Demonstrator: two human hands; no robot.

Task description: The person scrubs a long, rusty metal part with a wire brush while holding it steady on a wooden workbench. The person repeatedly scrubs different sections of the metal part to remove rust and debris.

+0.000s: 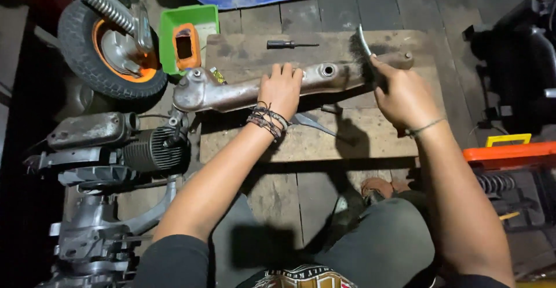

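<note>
The left hand (282, 89) lay flat, fingers spread, pressing on the middle of a long, grimy metal casting (289, 85) that stretched across a wooden board (347, 137) on the plank floor. The right hand (405, 97) was closed around a thin curved tool (364, 40) — its tip against the casting's right end (the dark bristly patch there looked like a brush head, though I could not be sure). Behind the board lay a small screwdriver (291, 44). At the left stood a green plastic bin (188, 36) holding an orange, hollow rectangular part (186, 46). An orange-rimmed wheel (110, 48) and a finned engine (133, 149) sat beside it.
</note>
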